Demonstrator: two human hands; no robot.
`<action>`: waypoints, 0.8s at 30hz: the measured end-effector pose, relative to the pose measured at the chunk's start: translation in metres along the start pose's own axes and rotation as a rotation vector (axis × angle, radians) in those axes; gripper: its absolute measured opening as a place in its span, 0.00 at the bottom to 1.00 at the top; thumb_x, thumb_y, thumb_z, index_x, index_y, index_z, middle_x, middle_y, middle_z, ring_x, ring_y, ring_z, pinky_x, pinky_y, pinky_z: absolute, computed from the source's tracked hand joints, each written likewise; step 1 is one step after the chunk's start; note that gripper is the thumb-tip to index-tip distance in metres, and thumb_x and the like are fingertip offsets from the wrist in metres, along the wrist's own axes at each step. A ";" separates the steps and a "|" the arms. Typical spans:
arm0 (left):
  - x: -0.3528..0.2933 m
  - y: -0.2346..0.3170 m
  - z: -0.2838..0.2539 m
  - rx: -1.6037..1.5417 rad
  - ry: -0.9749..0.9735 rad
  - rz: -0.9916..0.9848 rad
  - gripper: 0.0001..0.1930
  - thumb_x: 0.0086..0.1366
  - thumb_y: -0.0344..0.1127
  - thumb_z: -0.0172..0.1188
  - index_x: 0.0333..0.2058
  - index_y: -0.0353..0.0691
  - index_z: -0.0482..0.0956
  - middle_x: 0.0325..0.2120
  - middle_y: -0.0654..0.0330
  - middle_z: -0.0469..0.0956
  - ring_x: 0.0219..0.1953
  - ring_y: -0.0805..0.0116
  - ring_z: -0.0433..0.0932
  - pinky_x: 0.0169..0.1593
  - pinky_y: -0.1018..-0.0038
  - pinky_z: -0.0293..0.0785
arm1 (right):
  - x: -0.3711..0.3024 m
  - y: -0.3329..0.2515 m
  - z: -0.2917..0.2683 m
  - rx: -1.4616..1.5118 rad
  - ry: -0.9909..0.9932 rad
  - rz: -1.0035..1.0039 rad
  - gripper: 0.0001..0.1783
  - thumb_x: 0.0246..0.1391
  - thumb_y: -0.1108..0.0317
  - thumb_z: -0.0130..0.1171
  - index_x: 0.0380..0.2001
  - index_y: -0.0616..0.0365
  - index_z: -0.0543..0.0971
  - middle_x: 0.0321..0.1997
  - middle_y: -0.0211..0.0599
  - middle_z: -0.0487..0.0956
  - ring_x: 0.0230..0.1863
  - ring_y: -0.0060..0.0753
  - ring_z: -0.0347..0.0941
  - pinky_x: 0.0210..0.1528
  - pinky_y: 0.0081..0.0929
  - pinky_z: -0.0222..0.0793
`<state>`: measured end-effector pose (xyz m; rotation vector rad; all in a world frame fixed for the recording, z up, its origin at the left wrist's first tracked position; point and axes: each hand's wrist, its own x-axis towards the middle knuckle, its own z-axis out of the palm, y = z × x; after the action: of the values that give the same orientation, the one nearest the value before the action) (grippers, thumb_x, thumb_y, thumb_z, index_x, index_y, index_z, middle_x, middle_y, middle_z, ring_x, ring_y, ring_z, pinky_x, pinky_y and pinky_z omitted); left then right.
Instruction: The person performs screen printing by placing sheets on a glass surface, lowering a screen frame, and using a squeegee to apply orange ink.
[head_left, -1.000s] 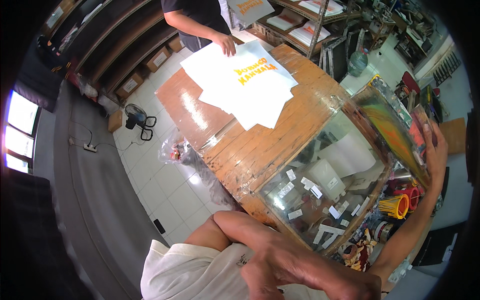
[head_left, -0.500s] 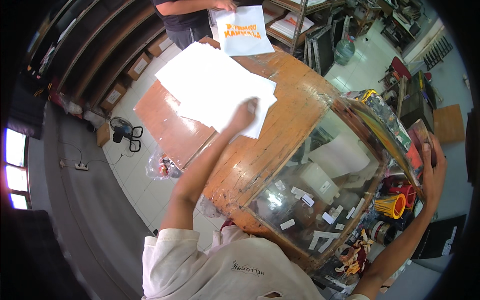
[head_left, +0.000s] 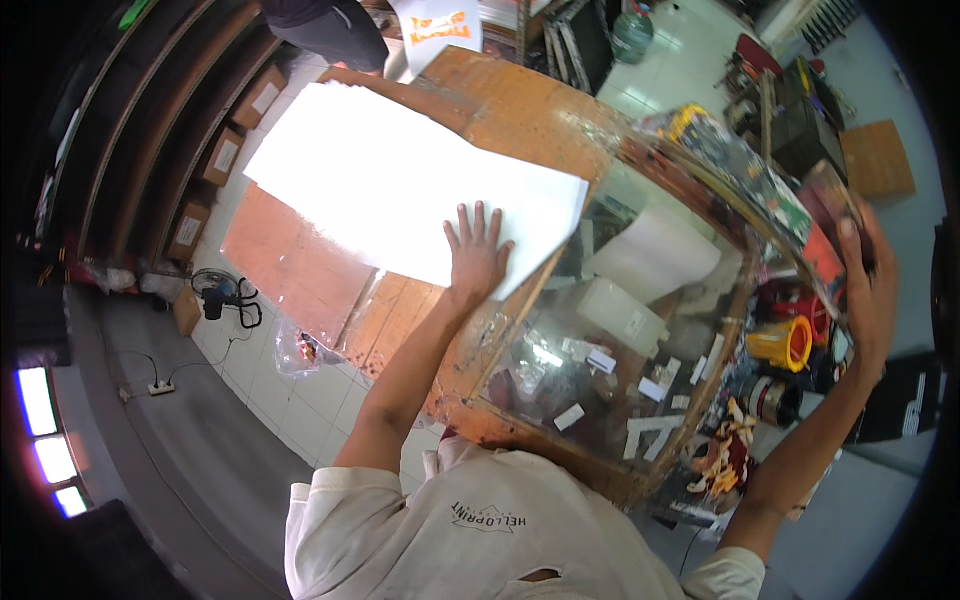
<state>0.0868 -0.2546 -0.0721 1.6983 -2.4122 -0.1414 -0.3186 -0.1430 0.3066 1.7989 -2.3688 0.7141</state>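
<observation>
My left hand lies flat with its fingers spread on a stack of large white paper sheets. The top sheet reaches over the wooden table to the edge of a glass panel. At the far right my right hand is curled around a stained brown, block-like piece, beside the outer edge of a paint-smeared frame that stands tilted up next to the glass. The fingers partly hide that piece, so its full shape cannot be told.
Yellow and red tubs, a tin and stained rags crowd beside the glass. Across the table stands another person, near a sheet with orange lettering. A fan and shelves are at left.
My left hand has gone from closed at the paper to lying flat, and the top sheet now reaches further right. The other person's orange-lettered sheet has moved away. My right hand keeps its grip.
</observation>
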 end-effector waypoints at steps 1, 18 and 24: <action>0.001 0.003 -0.002 -0.050 -0.030 -0.005 0.33 0.73 0.50 0.55 0.69 0.39 0.64 0.73 0.41 0.56 0.75 0.37 0.49 0.73 0.36 0.45 | 0.000 -0.003 0.001 0.017 -0.017 0.035 0.32 0.67 0.47 0.59 0.62 0.61 0.78 0.55 0.45 0.83 0.53 0.33 0.77 0.55 0.28 0.70; -0.017 -0.005 -0.036 -0.573 -0.210 -0.020 0.31 0.77 0.57 0.47 0.65 0.38 0.74 0.68 0.37 0.65 0.72 0.41 0.61 0.73 0.45 0.53 | -0.003 -0.017 0.004 0.141 0.007 -0.066 0.32 0.62 0.40 0.60 0.55 0.57 0.82 0.39 0.41 0.85 0.34 0.30 0.78 0.42 0.30 0.72; -0.066 0.048 -0.004 0.003 -0.101 0.151 0.30 0.73 0.47 0.49 0.72 0.48 0.63 0.74 0.43 0.53 0.78 0.39 0.45 0.73 0.29 0.39 | 0.001 -0.009 0.004 0.066 -0.007 -0.081 0.33 0.64 0.39 0.58 0.57 0.56 0.81 0.46 0.45 0.85 0.48 0.41 0.80 0.56 0.33 0.70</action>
<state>0.0649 -0.1756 -0.0657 1.5376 -2.6044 -0.2066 -0.3095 -0.1473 0.3057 1.9141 -2.2874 0.7856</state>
